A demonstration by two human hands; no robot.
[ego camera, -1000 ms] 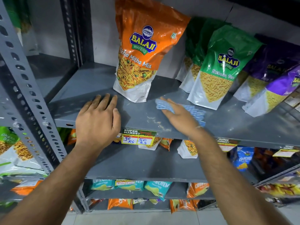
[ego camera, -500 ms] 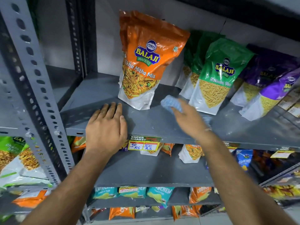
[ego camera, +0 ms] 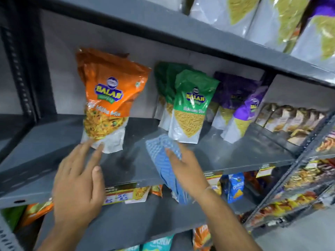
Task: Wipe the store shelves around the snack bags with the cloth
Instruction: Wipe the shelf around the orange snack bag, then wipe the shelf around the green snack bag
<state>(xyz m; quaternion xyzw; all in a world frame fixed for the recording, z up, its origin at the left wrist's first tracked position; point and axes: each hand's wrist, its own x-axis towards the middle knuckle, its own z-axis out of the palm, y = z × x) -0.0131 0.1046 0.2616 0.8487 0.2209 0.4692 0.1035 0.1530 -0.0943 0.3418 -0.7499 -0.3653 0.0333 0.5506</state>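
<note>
A grey metal shelf (ego camera: 45, 151) carries upright snack bags: an orange bag (ego camera: 108, 98) at the left, green bags (ego camera: 190, 105) in the middle and purple bags (ego camera: 241, 105) to the right. My right hand (ego camera: 188, 171) grips a blue checked cloth (ego camera: 163, 160) just in front of the green bag; the cloth hangs down over the shelf's front edge. My left hand (ego camera: 79, 183) is open and raised off the shelf, fingers spread, with its fingertips at the bottom left corner of the orange bag.
A shelf above (ego camera: 163, 28) holds pale and purple bags. Brown packets (ego camera: 290, 120) line the far right of the wiped shelf. Price labels (ego camera: 123, 194) hang on the front edge, with more snack bags on the lower shelves. A perforated upright (ego camera: 20, 69) stands at left.
My left hand has lifted off the shelf's front edge and reached to the orange bag's base. My right hand has carried the cloth rightward toward the green bag. The view has tilted upward.
</note>
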